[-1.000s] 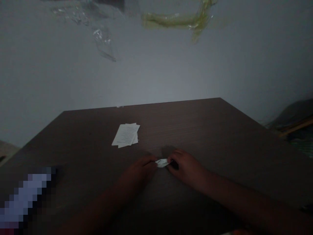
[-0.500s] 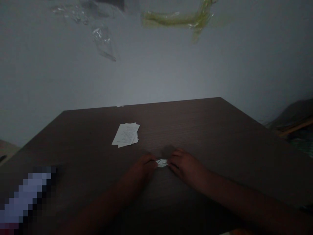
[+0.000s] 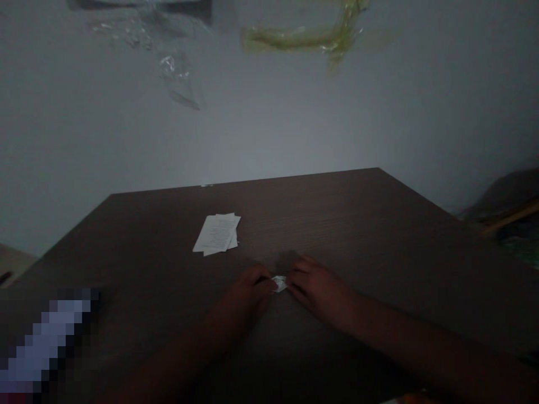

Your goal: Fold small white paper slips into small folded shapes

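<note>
Near the middle of a dark brown wood-grain worktop (image 3: 349, 224), I saw on the head camera feed the person's two bare hands drawn together over a small folded white paper (image 3: 278, 284). It lay on the surface between them, closer to the person's side than to the far edge. Its long axis ran roughly left to right, tipped slightly, so each hand met one narrow end: the left hand (image 3: 252, 287) from the left, the right hand (image 3: 319, 290) from the right. Neither was clearly nearer, as both sat right up against it. The left hand was curled, its fingertips closed on the paper's left end. The right hand was half curled, its fingers reaching the right end, and in that dim light I could not tell whether they pinched the paper or only touched it. Nothing stood between either hand and the paper.

Beyond the hands and a little to the left, a loose stack of white printed sheets (image 3: 217, 233) lay flat and askew on the worktop, well apart from both hands. At the lower left, a long pale object (image 3: 50, 336) was pixelated beyond naming. Behind the far edge rose a pale grey wall (image 3: 269, 123), with clear plastic film (image 3: 174, 73) and a green-tinged plastic strip (image 3: 303, 39) across its upper part. Off to the right, past the worktop, sat a dark heap with a wooden stick (image 3: 509, 216).
</note>
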`<state>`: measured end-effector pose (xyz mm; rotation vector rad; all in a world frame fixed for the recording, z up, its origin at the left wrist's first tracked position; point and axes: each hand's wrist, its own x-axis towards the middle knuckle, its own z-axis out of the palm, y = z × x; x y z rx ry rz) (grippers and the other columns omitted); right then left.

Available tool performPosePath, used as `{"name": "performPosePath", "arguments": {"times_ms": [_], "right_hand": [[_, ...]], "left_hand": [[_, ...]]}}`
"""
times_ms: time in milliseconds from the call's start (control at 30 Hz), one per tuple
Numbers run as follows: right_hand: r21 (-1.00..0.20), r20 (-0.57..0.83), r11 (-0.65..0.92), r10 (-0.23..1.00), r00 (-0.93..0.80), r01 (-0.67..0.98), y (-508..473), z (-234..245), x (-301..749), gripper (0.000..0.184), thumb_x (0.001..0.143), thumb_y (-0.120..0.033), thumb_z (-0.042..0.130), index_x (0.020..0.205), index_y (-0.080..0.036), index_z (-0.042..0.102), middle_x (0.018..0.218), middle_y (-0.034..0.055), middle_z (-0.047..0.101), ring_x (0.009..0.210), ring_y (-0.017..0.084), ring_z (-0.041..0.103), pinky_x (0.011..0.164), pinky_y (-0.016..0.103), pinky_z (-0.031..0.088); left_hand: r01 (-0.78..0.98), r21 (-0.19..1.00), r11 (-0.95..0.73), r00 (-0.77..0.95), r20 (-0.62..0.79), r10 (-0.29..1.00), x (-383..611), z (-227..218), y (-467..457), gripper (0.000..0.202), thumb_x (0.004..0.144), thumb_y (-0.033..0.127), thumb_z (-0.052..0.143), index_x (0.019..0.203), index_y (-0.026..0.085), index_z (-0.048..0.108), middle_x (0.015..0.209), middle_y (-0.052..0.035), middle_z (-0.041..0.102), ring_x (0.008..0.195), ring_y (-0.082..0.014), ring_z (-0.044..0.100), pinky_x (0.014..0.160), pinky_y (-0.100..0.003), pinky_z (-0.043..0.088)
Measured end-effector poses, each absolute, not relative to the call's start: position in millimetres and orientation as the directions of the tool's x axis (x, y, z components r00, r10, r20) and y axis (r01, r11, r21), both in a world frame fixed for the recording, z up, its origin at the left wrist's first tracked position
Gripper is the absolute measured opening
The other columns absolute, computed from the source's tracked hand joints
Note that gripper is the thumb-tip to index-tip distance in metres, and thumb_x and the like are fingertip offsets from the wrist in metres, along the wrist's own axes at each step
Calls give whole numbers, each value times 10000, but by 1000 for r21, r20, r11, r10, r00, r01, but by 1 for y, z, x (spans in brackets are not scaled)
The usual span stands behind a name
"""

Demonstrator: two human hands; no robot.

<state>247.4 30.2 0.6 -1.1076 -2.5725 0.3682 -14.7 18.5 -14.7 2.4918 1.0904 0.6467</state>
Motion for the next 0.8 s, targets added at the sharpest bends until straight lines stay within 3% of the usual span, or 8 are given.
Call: {"name": "performPosePath", "arguments": {"times_ms": [267,400,500,667,800], "right_hand": [[-495,225,621,768,-600,608,27,-6,247,72,1089,-162,767,1105,-208,820,1153,119,801,1125,307,767,1015,464,656],[-575,260,616,761,-594,538,29,-6,248,139,1085,-199,772,1219,-211,808,1217,115,805,1144,288,772,1031,457,654],[-609,260,606,762,-593,512,33,-8,248,109,1111,-180,716,1127,-218,817,1144,95,805,1076,262,776,984,427,649],[-647,200,560,780,-593,518,38,-5,251,121,1026,-115,791,1004,-228,828,1059,63,809,1005,246,776,924,389,628],[-591,117,539,793,-597,600,33,11,251,162,994,-75,818,1011,-229,866,1059,62,819,1023,247,781,943,377,607]], "left_hand": [[579,517,-631,595,262,760,-12,-18,21,283,1096,102,597,1195,230,829,1242,-70,786,1100,-242,769,975,-323,655],[581,500,-642,616,245,749,-10,-14,21,274,1084,67,631,1183,230,827,1246,-65,792,1101,-229,768,982,-324,653],[585,504,-635,613,238,753,-8,-9,19,310,1085,49,623,1216,229,840,1262,-76,799,1144,-243,774,1023,-346,649],[567,538,-623,633,200,748,-4,-4,17,277,1094,49,631,1186,222,827,1299,-82,820,1203,-256,782,1088,-369,639],[571,555,-605,627,180,758,0,-3,18,252,1036,24,703,1182,208,792,1268,-82,834,1210,-268,790,1089,-375,644]]}}
